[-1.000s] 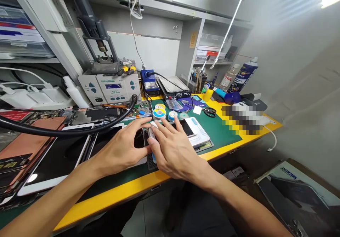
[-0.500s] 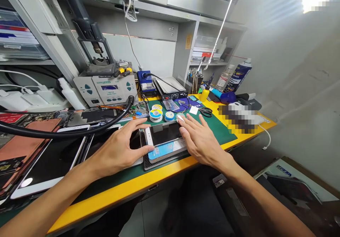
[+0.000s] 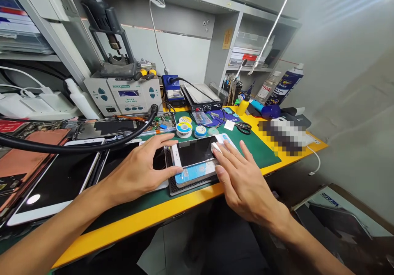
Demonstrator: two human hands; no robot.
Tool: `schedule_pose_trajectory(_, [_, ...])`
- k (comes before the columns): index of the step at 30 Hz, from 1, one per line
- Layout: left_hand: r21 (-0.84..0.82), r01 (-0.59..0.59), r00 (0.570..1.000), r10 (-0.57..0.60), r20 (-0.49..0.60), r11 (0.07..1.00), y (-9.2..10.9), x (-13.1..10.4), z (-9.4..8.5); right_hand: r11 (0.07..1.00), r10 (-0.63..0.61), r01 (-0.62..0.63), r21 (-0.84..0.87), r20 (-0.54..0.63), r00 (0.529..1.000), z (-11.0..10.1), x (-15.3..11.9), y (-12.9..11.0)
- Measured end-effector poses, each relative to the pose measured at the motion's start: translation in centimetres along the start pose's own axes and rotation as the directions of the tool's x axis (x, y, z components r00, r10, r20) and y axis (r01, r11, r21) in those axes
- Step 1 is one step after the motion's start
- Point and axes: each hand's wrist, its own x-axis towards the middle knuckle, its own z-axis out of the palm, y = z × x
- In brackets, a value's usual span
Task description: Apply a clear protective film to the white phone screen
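Note:
A white-framed phone (image 3: 196,152) with a dark screen lies on a flat blue-and-white box (image 3: 192,174). Beneath the box is a dark perforated pad (image 3: 181,189). My left hand (image 3: 140,164) steadies the phone's left end, its thumb on the near corner and its fingers at the far one. Under the fingertips of my right hand (image 3: 241,178) a small white wipe (image 3: 216,147) is pressed onto the right part of the screen. The right hand covers part of the box and the phone's right end.
Solder spools (image 3: 184,129), a flux tin (image 3: 200,131) and scissors (image 3: 243,128) sit behind the phone on the green mat (image 3: 263,154). Tablets (image 3: 58,180) lie to the left, under a black hose (image 3: 123,145). A rework station (image 3: 129,96) stands at the back left.
My right hand has drawn the wipe nearer to me over the screen, uncovering more of the phone's far right end. The left hand keeps its place. The view has shifted slightly.

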Motion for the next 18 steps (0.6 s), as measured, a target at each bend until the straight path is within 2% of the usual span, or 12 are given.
schedule_pose_trajectory(6, [-0.038, 0.001, 1.000, 0.000, 0.027, 0.999, -0.6, 0.0, 0.0, 0.990, -0.042, 0.038, 0.133, 0.028, 0.999, 1.7, 1.9, -4.7])
schedule_pose_trajectory(10, [-0.044, 0.007, 0.999, -0.005, 0.034, 0.999, -0.7, 0.0, 0.0, 0.978, -0.091, 0.083, 0.189, 0.035, 0.995, 2.2, 2.1, -5.8])
schedule_pose_trajectory(13, [-0.034, -0.004, 1.000, 0.005, 0.031, 0.999, -0.7, 0.1, 0.0, 0.980, -0.114, 0.105, 0.172, 0.045, 0.993, 1.8, 1.7, -4.6])
schedule_pose_trajectory(18, [0.006, -0.029, 0.999, 0.029, 0.034, 1.000, -0.5, 0.1, 0.0, 0.994, -0.089, 0.092, 0.063, -0.054, 0.995, 1.4, -0.1, 0.2])
